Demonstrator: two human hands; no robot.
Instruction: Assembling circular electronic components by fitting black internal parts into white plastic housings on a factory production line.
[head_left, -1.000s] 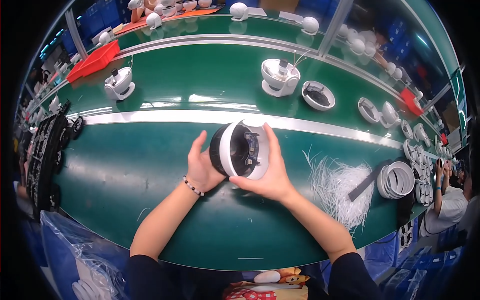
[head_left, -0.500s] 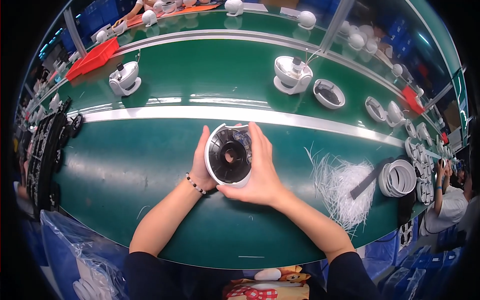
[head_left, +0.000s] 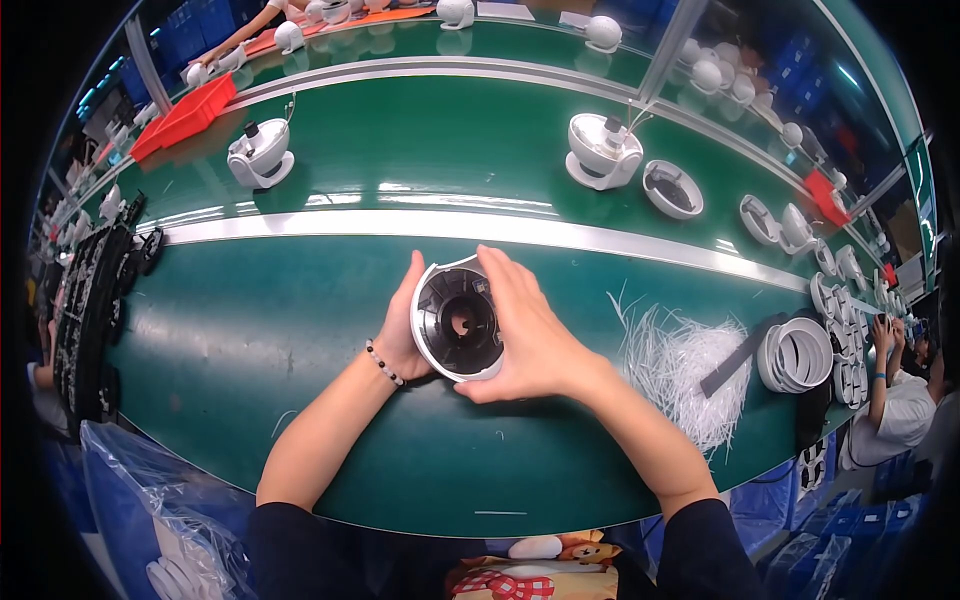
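Note:
Between my hands is a round white camera housing (head_left: 418, 318) with a black funnel-shaped inside and a round hole in its middle. My left hand (head_left: 402, 325), with a beaded bracelet at the wrist, is closed round its left side and partly hidden behind it. My right hand (head_left: 535, 335) is wrapped over the right edge, fingers pointing up and away, thumb low on the rim. The housing is held above the green table (head_left: 300, 330), its black side tilted up. What the right fingers cover inside cannot be seen.
A conveyor (head_left: 420, 130) beyond a metal strip carries white camera units (head_left: 605, 150) and an open shell (head_left: 673, 190). Right are white plastic strands (head_left: 690, 385), stacked white rings (head_left: 795, 355) and shells; left, racks of black parts (head_left: 90, 310). Another person (head_left: 895, 400) sits far right.
The housing has turned a little in my hands, and my right hand has shifted its hold slightly. Camera units on the nearer belt moved right; those on the far belt moved left.

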